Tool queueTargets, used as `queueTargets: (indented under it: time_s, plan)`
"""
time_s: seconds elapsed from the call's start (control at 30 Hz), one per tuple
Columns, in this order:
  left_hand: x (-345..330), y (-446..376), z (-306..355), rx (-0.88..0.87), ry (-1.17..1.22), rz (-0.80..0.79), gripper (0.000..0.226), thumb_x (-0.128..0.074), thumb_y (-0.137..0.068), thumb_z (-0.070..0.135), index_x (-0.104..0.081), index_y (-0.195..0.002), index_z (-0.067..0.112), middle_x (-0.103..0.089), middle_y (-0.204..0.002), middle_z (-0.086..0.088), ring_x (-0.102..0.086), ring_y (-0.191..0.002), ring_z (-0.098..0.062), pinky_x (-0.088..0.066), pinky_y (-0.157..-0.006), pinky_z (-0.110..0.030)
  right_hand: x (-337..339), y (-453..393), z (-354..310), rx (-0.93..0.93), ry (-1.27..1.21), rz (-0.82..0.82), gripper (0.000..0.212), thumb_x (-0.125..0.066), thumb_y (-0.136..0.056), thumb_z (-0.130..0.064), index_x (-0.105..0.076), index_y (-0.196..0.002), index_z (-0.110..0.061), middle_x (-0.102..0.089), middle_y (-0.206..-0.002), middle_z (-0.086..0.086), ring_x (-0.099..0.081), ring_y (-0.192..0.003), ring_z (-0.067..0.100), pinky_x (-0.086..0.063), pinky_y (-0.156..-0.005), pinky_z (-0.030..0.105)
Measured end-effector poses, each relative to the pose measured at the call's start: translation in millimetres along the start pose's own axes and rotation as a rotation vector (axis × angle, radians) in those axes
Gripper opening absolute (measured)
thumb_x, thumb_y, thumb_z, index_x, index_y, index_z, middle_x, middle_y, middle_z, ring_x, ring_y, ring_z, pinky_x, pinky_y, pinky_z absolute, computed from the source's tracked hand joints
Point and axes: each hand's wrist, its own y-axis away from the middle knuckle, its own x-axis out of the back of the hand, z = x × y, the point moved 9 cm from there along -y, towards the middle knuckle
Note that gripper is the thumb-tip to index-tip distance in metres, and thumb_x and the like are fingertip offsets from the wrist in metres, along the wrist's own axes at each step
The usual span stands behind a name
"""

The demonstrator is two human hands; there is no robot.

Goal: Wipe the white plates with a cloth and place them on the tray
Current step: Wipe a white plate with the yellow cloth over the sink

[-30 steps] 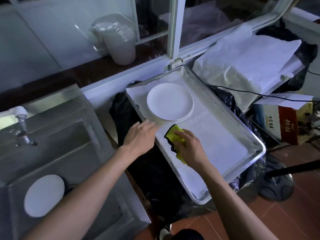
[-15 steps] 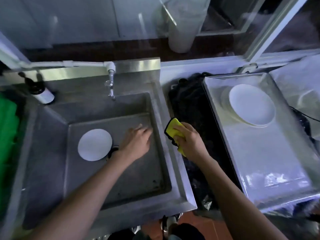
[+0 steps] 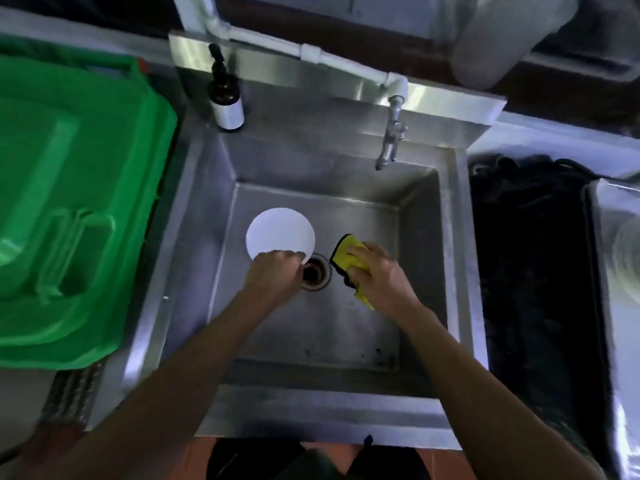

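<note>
Plate [image 3: 280, 233]: flat on sink [image 3: 346, 323] floor, beside drain.
Left hand [image 3: 273, 277]: moved from tray side into basin — fingers curled at plate's near rim, grip unclear.
Right hand [image 3: 384, 275]: clenched on yellow cloth [image 3: 348, 258].
Meaning: pickup starting; wipe pending.

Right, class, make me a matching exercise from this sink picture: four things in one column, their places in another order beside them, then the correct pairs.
Things:
1. plate
2. cloth
3. bottle
4. green bin

Places:
A. on the sink's back left corner
B. in the right hand
C. on the sink floor, left of the drain
D. outside the sink, on its left

Pairs: 1-C, 2-B, 3-A, 4-D
</note>
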Motion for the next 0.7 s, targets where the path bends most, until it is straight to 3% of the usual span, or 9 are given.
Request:
queueTargets:
  time_s: [0.17,0.33,0.47,0.6,0.7]
  plan:
    - [-32,-4,-49,0.075,-0.018,-0.052,0.028,-0.051,-0.096,0.019,-0.07,-0.117,0.018,-0.075,-0.106,-0.006,-0.071,-0.097,-0.032,-0.057,-0.077,-0.039,-36,-31,-8,-0.014,-0.023,-0.068,0.033,-0.058,-0.093,-0.018,-0.059,-0.118,-0.04,-0.052,-0.128,-0.006,-0.06,-0.091,0.02,-0.056,-0.06,0.029]
    - [-74,-19,-84,0.171,0.119,-0.099,0.034,-0.049,-0.1,0.025,-0.063,-0.131,0.022,-0.069,-0.127,-0.002,-0.063,-0.115,-0.029,-0.053,-0.092,-0.042,-71,-67,5,-0.037,-0.024,-0.105,0.037,-0.061,-0.092,-0.018,-0.061,-0.129,-0.025,-0.052,-0.134,0.001,-0.061,-0.106,0.027,-0.056,-0.084,0.042]
    - [-108,-28,-119,0.346,0.289,-0.132,0.044,-0.05,-0.102,0.03,-0.051,-0.146,0.025,-0.058,-0.145,0.002,-0.053,-0.133,-0.025,-0.047,-0.106,-0.044,-101,-96,15,0.011,-0.047,-0.136,0.039,-0.062,-0.093,-0.013,-0.061,-0.131,-0.02,-0.052,-0.138,0.005,-0.059,-0.112,0.03,-0.056,-0.087,0.044]
    - [-136,-27,-159,0.663,0.598,-0.068,0.047,-0.055,-0.099,0.028,-0.054,-0.145,0.026,-0.067,-0.131,0.003,-0.06,-0.124,-0.024,-0.051,-0.102,-0.04,-119,-125,25,0.055,-0.042,-0.113,0.042,-0.062,-0.093,-0.011,-0.059,-0.135,-0.017,-0.05,-0.143,0.007,-0.054,-0.12,0.034,-0.052,-0.094,0.046]
    - [-158,-32,-180,0.811,0.771,-0.006,0.039,-0.056,-0.094,0.023,-0.063,-0.132,0.022,-0.07,-0.124,-0.001,-0.063,-0.116,-0.023,-0.051,-0.087,-0.032,-131,-145,36,0.053,-0.025,-0.099,0.046,-0.06,-0.095,-0.014,-0.055,-0.14,-0.019,-0.046,-0.148,0.006,-0.051,-0.124,0.036,-0.049,-0.097,0.048]
